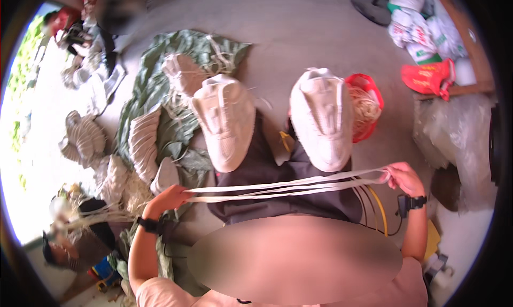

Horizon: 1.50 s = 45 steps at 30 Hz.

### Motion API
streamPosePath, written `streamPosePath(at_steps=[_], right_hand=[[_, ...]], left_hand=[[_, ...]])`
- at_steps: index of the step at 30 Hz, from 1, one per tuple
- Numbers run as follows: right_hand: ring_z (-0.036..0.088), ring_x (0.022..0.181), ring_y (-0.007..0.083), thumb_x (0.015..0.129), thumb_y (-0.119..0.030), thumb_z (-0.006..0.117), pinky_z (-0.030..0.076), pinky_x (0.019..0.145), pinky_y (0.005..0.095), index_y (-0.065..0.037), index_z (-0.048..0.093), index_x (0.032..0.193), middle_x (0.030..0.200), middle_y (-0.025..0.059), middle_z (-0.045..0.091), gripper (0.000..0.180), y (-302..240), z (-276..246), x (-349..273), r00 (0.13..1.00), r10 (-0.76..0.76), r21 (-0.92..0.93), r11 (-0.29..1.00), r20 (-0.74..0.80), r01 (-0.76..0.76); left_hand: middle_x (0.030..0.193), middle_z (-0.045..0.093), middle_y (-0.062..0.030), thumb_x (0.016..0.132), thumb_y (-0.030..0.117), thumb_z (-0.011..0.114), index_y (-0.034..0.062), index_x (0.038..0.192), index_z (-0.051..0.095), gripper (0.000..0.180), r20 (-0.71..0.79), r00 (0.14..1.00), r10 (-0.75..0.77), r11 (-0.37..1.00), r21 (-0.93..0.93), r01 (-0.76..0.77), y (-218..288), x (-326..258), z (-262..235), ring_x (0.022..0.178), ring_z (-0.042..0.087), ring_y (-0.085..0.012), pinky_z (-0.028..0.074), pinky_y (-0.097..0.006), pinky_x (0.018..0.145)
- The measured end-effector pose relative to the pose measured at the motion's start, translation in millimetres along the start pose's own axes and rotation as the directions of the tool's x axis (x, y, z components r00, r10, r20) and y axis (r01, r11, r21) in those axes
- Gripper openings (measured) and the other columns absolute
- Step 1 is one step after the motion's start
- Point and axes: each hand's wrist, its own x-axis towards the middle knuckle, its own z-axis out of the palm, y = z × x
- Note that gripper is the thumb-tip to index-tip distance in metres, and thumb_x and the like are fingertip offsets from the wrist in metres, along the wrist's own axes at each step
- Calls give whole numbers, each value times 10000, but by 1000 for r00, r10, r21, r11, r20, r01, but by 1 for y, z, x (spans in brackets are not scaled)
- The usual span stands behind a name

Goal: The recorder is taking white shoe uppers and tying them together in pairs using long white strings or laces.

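Smooth grey floor (299,40) spreads under the work, with glare along the left edge. Crinkled green sheet (184,42) lies over part of it, its surface creased and its outline ragged. Ribbed, pale shoe parts (143,147) lie on and beside the sheet, some nested into curved stacks, with loose strands among them.

Two cream shoes, the left shoe (227,125) and the right shoe (323,123), sit over the legs of dark trousers (278,173), rounded ends toward the torso; their uppers look padded and panelled, with stitched-looking edges. Just beside the right shoe, a red tub (378,96) holds a tangle of thin, pale strands.

Between the hands, in front of the torso and across the lap, run the laces (320,179): long, flat, white, soft-looking strips, stretched nearly straight. The left hand (170,196) is closed around one end; the right hand (405,179) pinches the other between thumb and fingers. Both wrists wear black straps (414,202).

At the right, glossy clear plastic (435,123) hangs in folds below a red bag (427,78) with yellow marks. White bags (406,29) above carry red print and green bands, blurred.
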Motion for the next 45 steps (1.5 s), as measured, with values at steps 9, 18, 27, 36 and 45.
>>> streamPosePath(at_steps=[9,18,27,36,45], right_hand=[[621,734,115,1004,-228,498,525,658,249,5,601,1161,991,106,680,299,-3,-28,24,973,-122,167,974,-194,155],[606,730,137,955,-215,575,500,653,268,-62,600,1025,875,76,659,170,33,-115,25,671,-117,440,672,-732,596],[613,852,199,958,-198,567,504,788,308,-53,551,1051,995,132,651,173,20,-166,1,330,-53,271,459,-942,846],[595,662,179,982,-247,541,502,575,311,-50,551,891,793,119,625,217,-74,-75,-45,704,-561,338,623,-436,705],[705,870,269,905,-174,673,539,719,327,23,636,864,946,200,705,205,-144,51,-82,672,-564,80,791,479,607]], left_hand=[[565,495,-7,955,240,533,-14,741,589,336,-40,991,-128,980,-159,120,-9,22,19,464,492,-113,405,-293,449],[560,511,-13,941,201,506,-16,952,687,283,-85,994,-71,997,-7,71,-24,36,24,493,489,-104,381,-298,471],[674,638,-87,814,162,713,-23,899,659,210,-453,819,353,935,183,-302,-8,42,38,604,613,-165,511,-323,621],[827,685,-95,842,74,629,-17,895,656,109,-281,862,422,899,5,-438,198,-43,36,781,644,-168,497,-288,724],[1540,163,-286,806,247,768,13,1490,238,897,-20,215,976,215,-4,-977,329,-47,111,1438,204,-396,264,-454,1139]])
